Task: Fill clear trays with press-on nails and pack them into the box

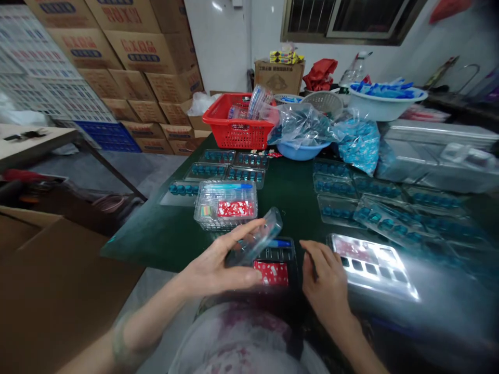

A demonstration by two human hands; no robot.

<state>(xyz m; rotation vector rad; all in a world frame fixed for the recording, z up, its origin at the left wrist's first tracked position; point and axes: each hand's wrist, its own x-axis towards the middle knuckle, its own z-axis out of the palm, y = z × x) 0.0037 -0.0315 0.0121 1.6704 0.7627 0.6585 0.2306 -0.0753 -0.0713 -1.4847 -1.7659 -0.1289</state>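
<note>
My left hand [222, 259] grips a clear plastic lid [268, 234], tilted and slightly blurred, between thumb and fingers. Below it lies a clear compartment tray [294, 254], holding a blue pen [279, 243] and a red patterned packet [271, 273]. The left thumb reaches over the edge of that packet. Just right of the tray is my right hand [325, 280], its fingers bent but apart from the thumb, with nothing visible between them. A stack of filled clear boxes [226, 221] stands beyond my left hand.
Shiny clear trays [374, 267] lie right of my right hand. Trays with teal pieces [390, 221] cover the table's right side; more [212, 170] sit at the far left. A red basket [241, 132], a blue basin [302, 150] and bags line the back. A cardboard box [58, 291] stands at left.
</note>
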